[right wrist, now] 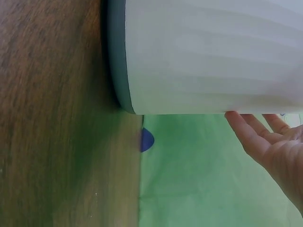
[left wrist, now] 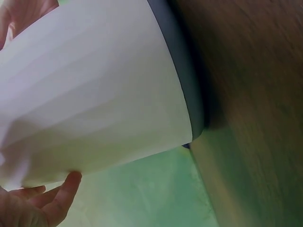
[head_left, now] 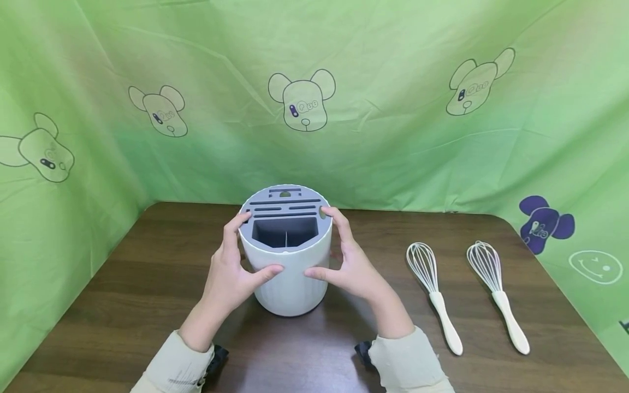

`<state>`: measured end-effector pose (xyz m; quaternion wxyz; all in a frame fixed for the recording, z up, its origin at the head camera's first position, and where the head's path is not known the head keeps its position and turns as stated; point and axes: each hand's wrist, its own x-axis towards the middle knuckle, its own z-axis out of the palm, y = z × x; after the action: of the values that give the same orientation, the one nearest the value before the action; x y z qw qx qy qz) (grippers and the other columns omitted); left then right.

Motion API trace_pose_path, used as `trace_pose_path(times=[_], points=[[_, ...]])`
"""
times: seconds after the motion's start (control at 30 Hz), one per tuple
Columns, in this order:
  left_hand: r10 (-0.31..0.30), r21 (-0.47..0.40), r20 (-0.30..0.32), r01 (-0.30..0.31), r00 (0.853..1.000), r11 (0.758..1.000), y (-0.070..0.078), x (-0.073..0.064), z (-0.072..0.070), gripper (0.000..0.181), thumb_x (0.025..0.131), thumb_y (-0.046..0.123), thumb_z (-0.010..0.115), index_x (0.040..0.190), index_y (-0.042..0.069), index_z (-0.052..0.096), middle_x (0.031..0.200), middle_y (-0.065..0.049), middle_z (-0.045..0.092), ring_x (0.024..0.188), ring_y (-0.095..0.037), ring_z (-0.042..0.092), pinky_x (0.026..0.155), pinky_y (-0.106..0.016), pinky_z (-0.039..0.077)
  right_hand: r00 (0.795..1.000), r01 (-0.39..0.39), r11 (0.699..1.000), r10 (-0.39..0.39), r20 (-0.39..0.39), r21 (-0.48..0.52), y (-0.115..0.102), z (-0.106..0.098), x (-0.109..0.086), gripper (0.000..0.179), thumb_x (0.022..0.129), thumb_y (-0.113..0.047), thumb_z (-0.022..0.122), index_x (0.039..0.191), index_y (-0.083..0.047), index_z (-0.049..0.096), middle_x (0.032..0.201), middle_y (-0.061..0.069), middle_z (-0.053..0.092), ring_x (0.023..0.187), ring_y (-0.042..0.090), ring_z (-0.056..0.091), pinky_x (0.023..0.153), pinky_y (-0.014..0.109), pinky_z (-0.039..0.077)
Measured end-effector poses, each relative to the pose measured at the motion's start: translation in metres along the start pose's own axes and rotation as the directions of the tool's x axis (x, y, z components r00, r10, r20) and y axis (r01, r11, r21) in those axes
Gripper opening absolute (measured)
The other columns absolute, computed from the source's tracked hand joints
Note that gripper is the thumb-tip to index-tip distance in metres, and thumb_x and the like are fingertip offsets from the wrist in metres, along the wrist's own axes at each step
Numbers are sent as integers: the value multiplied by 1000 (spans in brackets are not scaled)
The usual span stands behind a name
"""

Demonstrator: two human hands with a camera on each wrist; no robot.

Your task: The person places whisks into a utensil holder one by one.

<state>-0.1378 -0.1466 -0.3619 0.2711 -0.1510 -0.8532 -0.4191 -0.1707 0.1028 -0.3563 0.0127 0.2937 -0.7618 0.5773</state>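
Gripping is done at the left by the left hand [head_left: 233,275], its thumb laid across the front of the white holder [head_left: 290,284] and its forefinger set at the rim. The holder is stood on the table [head_left: 162,284] between the hands; its grey top [head_left: 285,208] is cut with slots and a divided compartment. Its right side is gripped likewise by the right hand [head_left: 354,267]. Well apart to the right, one whisk [head_left: 435,297] is laid on the table, and another whisk [head_left: 498,297] is laid near it, similarly slanted.

Partly legible "Q" logos [head_left: 306,107], smiley [head_left: 595,267], on green cloth [head_left: 383,158]
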Motion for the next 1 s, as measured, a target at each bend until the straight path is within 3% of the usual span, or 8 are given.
trace_pose_path(times=[0.43,0.77,1.0], points=[[8,-15,10,-8,1000,1000,5,-1,6,104,66,42,91,149,22,31,140,-9,55,110,-22,64,83,-42,58,1000,1,1000,-1,-14,-5,1,-6,-7,105,74,-8,86,153,-31,20,152,2,33,139,24,35,97,55,51],[11,-27,18,-11,1000,1000,13,-1,15,105,66,43,91,149,23,31,144,-7,53,115,-22,62,87,-45,56,1000,8,999,-9,-27,-40,2,-16,-15,106,75,-7,86,153,-28,18,150,5,38,131,23,45,95,52,52],[13,-26,22,-12,1000,1000,18,-1,16,105,65,43,91,149,23,31,144,-7,53,117,-23,62,90,-46,55,1000,6,999,-7,-30,-36,1,-19,-19,106,74,-6,86,154,-27,18,150,4,37,133,17,43,94,54,52]])
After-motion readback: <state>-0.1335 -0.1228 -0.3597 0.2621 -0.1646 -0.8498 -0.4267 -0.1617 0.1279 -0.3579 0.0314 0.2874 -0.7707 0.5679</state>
